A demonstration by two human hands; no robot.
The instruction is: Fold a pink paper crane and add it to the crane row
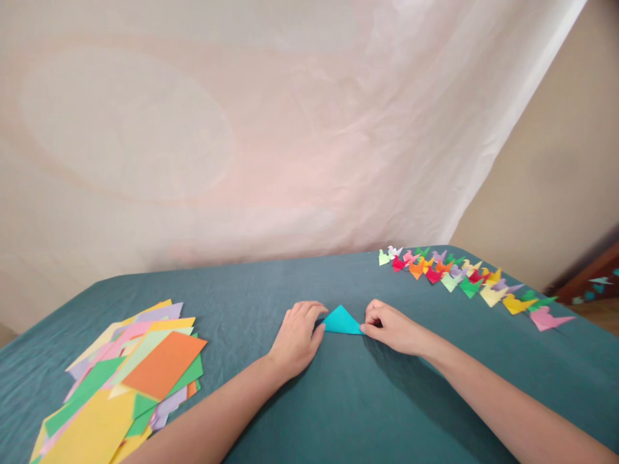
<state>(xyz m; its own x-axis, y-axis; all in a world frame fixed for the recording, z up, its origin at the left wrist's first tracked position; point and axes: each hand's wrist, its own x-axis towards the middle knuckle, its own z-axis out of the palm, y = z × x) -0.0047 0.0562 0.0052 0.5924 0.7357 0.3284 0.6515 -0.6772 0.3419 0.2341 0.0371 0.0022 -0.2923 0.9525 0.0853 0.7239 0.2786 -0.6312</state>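
A turquoise sheet of origami paper (341, 321), folded into a triangle, lies on the dark green tablecloth with its peak pointing away from me. My left hand (300, 332) rests at its left corner, thumb and fingers curled around that end and hiding it. At the opposite corner, my right hand (385, 325) pinches the paper between thumb and bent fingers. The middle of the triangle shows between both hands.
Loose coloured sheets (162, 364) lie in an overlapping pile at the left. Several folded paper birds (452, 280) stand in rows along the table's right side. A pale cloth (290, 129) hangs behind the green-covered table (329, 412).
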